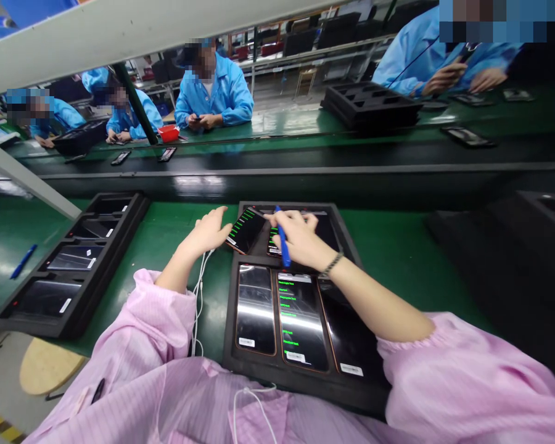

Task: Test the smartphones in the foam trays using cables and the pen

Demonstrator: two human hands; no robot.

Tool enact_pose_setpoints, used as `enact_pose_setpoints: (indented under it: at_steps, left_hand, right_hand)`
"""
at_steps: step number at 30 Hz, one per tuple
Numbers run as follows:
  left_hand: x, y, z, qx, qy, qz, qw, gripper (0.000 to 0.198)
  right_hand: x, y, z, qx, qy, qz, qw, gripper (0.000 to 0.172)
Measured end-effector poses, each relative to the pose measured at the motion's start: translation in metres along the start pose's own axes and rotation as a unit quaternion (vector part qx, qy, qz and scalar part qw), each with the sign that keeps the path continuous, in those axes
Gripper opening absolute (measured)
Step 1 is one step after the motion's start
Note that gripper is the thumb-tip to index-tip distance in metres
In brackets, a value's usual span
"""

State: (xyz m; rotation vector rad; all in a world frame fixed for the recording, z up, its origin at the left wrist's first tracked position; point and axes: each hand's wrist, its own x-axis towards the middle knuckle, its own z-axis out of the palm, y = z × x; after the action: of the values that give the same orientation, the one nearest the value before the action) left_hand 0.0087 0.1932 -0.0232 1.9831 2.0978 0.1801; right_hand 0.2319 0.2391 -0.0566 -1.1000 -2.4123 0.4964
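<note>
My right hand (300, 237) grips a blue pen (283, 243), its index finger stretched toward the phones in the far black tray (346, 237). Under that hand lies a phone (274, 242) with green text on its screen, partly hidden. My left hand (208, 231) has its fingers apart, the thumb at the left edge of a tilted phone (247, 231) that also shows green lines and overhangs the tray's left side. Closer to me, a second black tray (231, 333) holds phones; the middle phone (301, 324) shows a green list, and the left phone (256, 308) is dark.
To the left stands a long black tray (106, 271) of phones, with another blue pen (23, 261) beyond it. A white cable (198, 296) hangs by my left sleeve. Co-workers in blue sit across the dark channel (277, 185). Dark trays (536, 246) stand at right.
</note>
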Motion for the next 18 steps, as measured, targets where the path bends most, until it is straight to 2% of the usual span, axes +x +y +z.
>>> enact_pose_setpoints:
  at_steps: [3,5,7,9,11,14,18]
  left_hand:
    - [0.010,0.026,0.003,0.032,-0.005,0.014,0.999,0.061]
    - [0.024,0.046,0.006,0.064,-0.025,0.004,0.998,0.074]
    - [0.041,0.064,0.010,0.094,-0.049,-0.023,0.994,0.092]
    - [0.057,0.077,0.016,0.118,-0.077,-0.056,0.989,0.099]
    - [0.068,0.085,0.024,0.131,-0.090,-0.087,0.983,0.098]
    - [0.075,0.092,0.033,0.135,-0.068,-0.115,0.982,0.095]
    - [0.077,0.092,0.030,0.133,-0.063,-0.114,0.983,0.091]
  right_hand:
    - [-0.027,0.020,-0.023,0.029,0.107,0.046,0.993,0.019]
    - [-0.046,0.035,-0.035,0.047,0.173,0.083,0.980,0.019]
    - [-0.060,0.047,-0.044,0.067,0.215,0.113,0.968,0.019]
    - [-0.069,0.053,-0.052,0.080,0.240,0.135,0.958,0.019]
    - [-0.073,0.054,-0.060,0.084,0.270,0.146,0.948,0.018]
    - [-0.072,0.053,-0.070,0.095,0.318,0.137,0.933,0.017]
    - [-0.072,0.060,-0.083,0.111,0.349,0.113,0.923,0.016]
